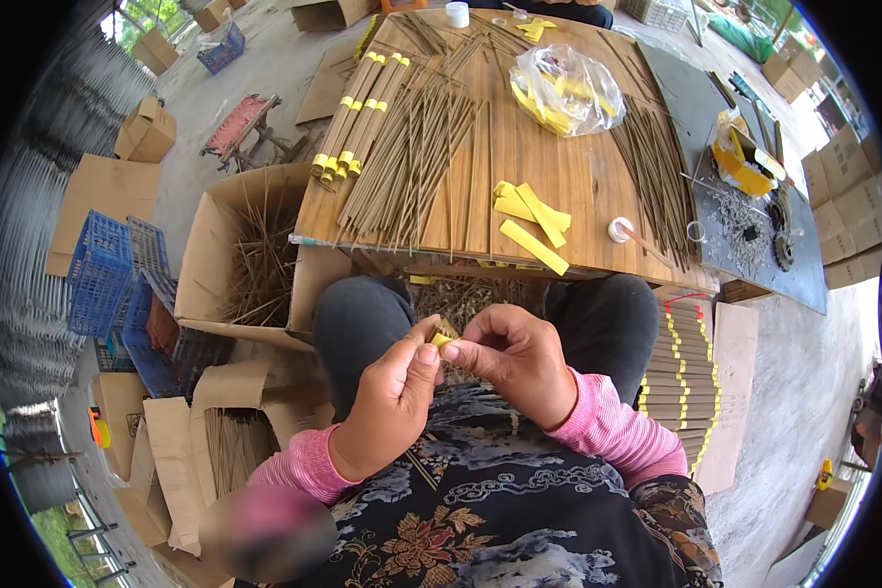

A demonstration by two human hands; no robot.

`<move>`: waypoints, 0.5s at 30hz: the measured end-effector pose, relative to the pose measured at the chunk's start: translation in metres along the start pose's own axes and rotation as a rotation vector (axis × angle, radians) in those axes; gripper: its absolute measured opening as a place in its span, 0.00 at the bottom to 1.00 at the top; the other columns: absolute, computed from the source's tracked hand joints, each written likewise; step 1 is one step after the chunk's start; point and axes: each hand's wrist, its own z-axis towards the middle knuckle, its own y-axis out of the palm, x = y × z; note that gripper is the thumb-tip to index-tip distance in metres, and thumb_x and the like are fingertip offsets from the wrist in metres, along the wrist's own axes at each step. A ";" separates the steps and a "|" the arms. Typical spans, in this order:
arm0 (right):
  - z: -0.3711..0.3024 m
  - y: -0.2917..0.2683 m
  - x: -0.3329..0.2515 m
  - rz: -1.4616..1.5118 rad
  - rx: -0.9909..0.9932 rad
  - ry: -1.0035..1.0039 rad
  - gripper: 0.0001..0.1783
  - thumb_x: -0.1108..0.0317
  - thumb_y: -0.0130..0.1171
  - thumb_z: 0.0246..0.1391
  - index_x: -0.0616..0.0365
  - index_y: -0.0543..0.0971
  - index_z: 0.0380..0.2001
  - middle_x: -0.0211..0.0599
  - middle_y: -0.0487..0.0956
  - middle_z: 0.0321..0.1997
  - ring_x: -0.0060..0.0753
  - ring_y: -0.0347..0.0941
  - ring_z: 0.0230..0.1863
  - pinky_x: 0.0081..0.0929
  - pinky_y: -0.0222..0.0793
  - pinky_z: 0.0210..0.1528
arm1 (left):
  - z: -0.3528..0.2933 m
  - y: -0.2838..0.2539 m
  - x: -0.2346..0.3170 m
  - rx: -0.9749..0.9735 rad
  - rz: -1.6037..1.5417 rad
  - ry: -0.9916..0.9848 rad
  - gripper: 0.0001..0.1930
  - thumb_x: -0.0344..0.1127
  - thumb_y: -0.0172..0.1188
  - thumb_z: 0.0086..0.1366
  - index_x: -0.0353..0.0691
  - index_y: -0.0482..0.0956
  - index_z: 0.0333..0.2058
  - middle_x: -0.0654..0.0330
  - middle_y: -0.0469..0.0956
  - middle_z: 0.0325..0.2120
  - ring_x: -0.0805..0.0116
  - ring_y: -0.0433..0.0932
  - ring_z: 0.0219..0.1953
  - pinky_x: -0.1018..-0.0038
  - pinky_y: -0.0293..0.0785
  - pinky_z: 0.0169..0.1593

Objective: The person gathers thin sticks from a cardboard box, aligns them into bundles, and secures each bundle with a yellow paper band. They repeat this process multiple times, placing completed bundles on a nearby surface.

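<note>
The brown wooden bench (pixel 583 176) carries yellow-banded bundles of thin brown sticks (pixel 368 122) along its left edge. Beyond its near edge, the left hand (pixel 392 387) and right hand (pixel 524 358) both pinch a small yellow paper strip (pixel 442 340). The step looks like wrapping; next seems to need firm, even pressing.

Over the lap, the left hand (pixel 392 390) grips a mostly hidden stick bundle (pixel 446 326), while the thumb of the right hand (pixel 521 365) touches the yellow strip (pixel 442 339) at its end. On the wooden table (pixel 588 191) beyond, banded bundles (pixel 361 120) and loose brown sticks (pixel 416 152) lie left, yellow paper strips (pixel 533 245) near the middle edge, and a clear plastic bag (pixel 586 110) farther back. Left of the knees, an open cardboard box (pixel 206 263) holds more sticks.
</note>
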 end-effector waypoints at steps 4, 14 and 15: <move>-0.005 -0.004 -0.010 0.035 -0.087 -0.024 0.12 0.64 0.57 0.50 0.64 0.76 0.27 0.42 0.73 0.22 0.31 0.70 0.24 0.25 0.65 0.26 | -0.002 0.005 0.005 0.055 0.076 0.040 0.17 0.33 0.45 0.66 0.25 0.65 0.48 0.49 0.75 0.32 0.68 0.75 0.32 0.77 0.70 0.38; -0.009 -0.015 -0.002 0.343 -0.361 0.013 0.13 0.63 0.52 0.56 0.64 0.73 0.33 0.35 0.73 0.28 0.24 0.68 0.28 0.24 0.65 0.32 | -0.005 0.002 0.008 -0.122 0.033 0.064 0.19 0.32 0.44 0.66 0.26 0.62 0.52 0.45 0.74 0.35 0.62 0.76 0.37 0.76 0.69 0.41; -0.009 -0.015 0.001 0.386 -0.385 0.018 0.13 0.62 0.52 0.56 0.64 0.73 0.33 0.34 0.73 0.28 0.24 0.68 0.29 0.24 0.64 0.33 | -0.004 0.001 0.008 -0.158 0.015 0.051 0.19 0.32 0.44 0.66 0.27 0.61 0.53 0.46 0.74 0.34 0.63 0.76 0.36 0.76 0.69 0.41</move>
